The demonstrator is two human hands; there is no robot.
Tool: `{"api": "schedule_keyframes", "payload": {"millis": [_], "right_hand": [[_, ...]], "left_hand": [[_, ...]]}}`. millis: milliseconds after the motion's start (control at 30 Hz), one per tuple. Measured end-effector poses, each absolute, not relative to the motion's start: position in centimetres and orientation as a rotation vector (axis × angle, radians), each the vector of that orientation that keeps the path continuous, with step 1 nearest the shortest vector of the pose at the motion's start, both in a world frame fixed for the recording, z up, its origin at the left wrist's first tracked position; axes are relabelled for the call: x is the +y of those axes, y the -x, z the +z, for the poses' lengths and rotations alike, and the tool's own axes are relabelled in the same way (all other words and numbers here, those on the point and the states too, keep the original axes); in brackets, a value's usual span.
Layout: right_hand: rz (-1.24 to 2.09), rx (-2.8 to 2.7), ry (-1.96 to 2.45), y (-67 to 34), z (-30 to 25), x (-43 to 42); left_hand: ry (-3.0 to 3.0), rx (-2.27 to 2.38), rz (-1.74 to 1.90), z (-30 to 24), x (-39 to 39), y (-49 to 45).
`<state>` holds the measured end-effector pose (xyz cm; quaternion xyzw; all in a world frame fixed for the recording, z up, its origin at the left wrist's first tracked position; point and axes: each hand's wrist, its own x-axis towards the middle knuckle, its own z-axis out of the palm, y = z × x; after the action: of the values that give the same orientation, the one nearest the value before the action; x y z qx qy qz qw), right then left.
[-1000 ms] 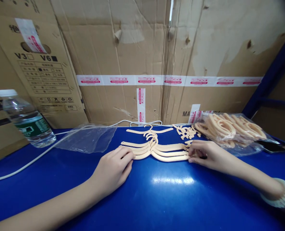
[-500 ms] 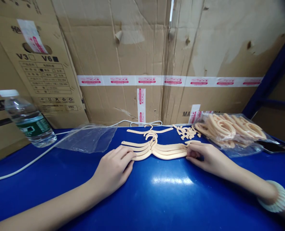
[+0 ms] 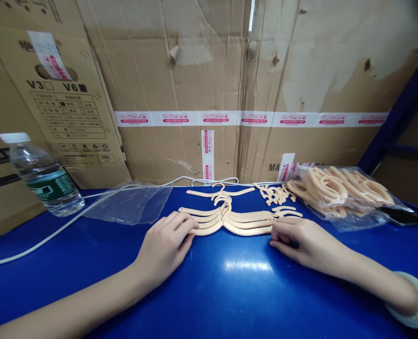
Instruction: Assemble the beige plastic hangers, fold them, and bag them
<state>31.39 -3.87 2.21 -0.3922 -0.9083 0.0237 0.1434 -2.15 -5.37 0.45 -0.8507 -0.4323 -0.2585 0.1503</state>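
Several beige plastic clothes hangers [image 3: 247, 223] lie closely lined up on the blue table, their hooks [image 3: 225, 203] overlapping at the centre. My left hand [image 3: 168, 242] has its fingers closed over the left end of the nearest hanger. At the opposite end, my right hand [image 3: 297, 238] is closed with curled fingertips around that hanger's right tip; its grip is partly hidden. Just behind my right hand, two slim beige arm pieces [image 3: 288, 214] stick out from the right ends of the row. One separate hanger [image 3: 237, 192] lies behind the row.
Small beige hooks [image 3: 274, 193] lie heaped at the back. A clear bag of beige hanger parts [image 3: 339, 193] sits at right, beside a dark phone [image 3: 401, 216]. On the left are a water bottle [image 3: 49, 181], white cable [image 3: 35, 247] and plastic film [image 3: 134, 205]. Cardboard [image 3: 180, 84] stands behind.
My right hand has shifted slightly toward me along the hangers' right ends. A second slim arm piece now shows behind it. My left hand has barely moved.
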Motion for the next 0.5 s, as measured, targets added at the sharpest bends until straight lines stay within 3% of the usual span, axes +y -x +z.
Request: {"api": "schedule_keyframes", "payload": {"millis": [333, 500], "right_hand": [[0.094, -2.637, 1.152, -31.2, 2.5, -3.9], [0.107, -2.645, 1.166, -31.2, 2.4, -3.8]], "left_hand": [[2.549, -1.56, -0.4, -0.4, -4.5, 2.6], [2.573, -1.523, -0.54, -0.3, -4.6, 2.6]]}}
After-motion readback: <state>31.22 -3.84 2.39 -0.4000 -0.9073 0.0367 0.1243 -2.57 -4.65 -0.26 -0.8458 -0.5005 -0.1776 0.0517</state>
